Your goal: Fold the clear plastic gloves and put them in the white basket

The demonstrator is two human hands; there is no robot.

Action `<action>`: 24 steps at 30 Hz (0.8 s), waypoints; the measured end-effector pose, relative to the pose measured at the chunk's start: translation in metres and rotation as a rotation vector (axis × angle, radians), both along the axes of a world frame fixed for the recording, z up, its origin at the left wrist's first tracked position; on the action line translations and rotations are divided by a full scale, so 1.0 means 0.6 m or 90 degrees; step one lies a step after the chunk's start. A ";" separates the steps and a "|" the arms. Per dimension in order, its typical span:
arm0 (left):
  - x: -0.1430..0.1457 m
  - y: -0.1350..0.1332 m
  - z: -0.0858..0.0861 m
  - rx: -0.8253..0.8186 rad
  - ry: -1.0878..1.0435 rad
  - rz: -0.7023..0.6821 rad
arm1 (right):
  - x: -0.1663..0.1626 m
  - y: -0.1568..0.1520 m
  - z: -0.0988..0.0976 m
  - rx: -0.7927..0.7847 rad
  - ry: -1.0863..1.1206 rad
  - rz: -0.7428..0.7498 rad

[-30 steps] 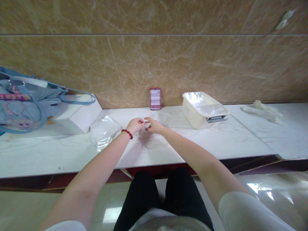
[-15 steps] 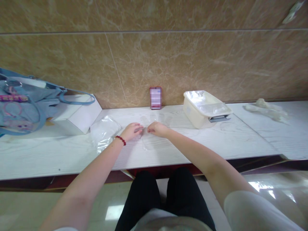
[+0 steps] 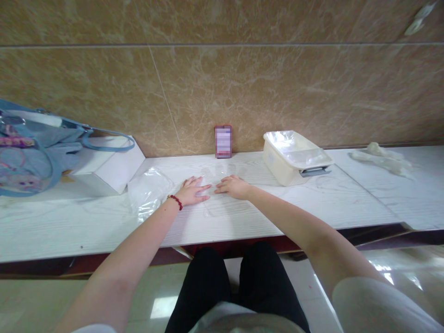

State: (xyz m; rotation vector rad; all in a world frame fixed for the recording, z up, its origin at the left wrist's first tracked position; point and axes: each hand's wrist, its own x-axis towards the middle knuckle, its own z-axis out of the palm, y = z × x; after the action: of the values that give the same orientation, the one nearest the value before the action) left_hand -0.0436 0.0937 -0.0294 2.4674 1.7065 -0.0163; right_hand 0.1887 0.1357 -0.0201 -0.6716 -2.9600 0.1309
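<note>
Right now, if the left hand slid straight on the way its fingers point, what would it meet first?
The left hand lies flat on the white table, fingers pointing toward the right hand. It would probably meet that hand's fingertips first; only a small gap separates them.

Indoor room, likely home or small informal work corner; exact kind unclear. Brown marble-look tile wall [image 3: 243, 83] with grout lines directly behind. Long low white wood-grain surface [image 3: 86, 222] along wall, seated person's knees under its edge. Glossy pale tiled floor [image 3: 398, 263] reflecting light. Personal clutter: blue cartoon-print bag [image 3: 31, 152] atop white box [image 3: 111, 162], clear plastic bags [image 3: 149, 192], cream plastic tub [image 3: 294, 157] lined with film, small card [image 3: 222, 141] propped against wall.
</note>
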 end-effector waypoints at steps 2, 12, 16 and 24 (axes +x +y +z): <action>-0.003 0.001 0.003 -0.020 0.011 -0.004 | 0.013 0.004 -0.006 0.016 -0.029 0.006; -0.009 0.000 0.011 -0.048 0.037 -0.025 | 0.063 0.009 -0.018 0.049 -0.084 -0.011; -0.007 -0.002 0.018 -0.065 0.054 -0.036 | 0.074 0.008 -0.021 0.041 -0.076 -0.022; -0.015 0.002 0.026 -0.078 0.032 -0.078 | 0.076 0.000 -0.021 -0.029 0.035 -0.092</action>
State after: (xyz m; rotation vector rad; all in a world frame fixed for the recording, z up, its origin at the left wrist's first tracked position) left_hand -0.0529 0.0948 -0.0135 2.4953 1.5214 -0.1908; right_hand 0.2341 0.1356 -0.0329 -0.8700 -2.8520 0.2030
